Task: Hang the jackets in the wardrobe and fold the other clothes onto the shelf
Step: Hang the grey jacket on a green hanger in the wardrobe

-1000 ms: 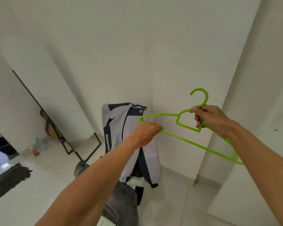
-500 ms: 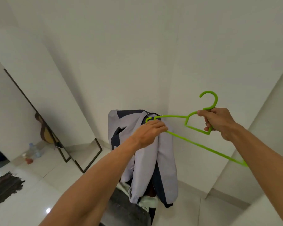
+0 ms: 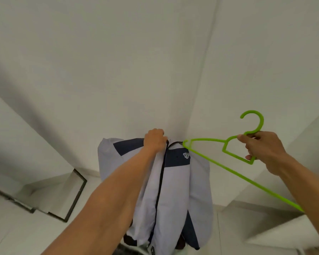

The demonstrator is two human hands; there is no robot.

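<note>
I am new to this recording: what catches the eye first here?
The bright green hanger, held at its neck by the right hand, stands out on the right. At centre, the left hand grips the collar of a white and navy jacket that hangs down.

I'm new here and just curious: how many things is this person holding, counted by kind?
Jacket: 1, white and navy, gripped by the left hand
Hanger: 1, green, held by the right hand
Total: 2

This is looking like a home: a framed mirror (image 3: 59, 197) is resting against white walls (image 3: 118, 70), a jacket (image 3: 175, 190) dangling beside a green hanger (image 3: 206, 139).
</note>
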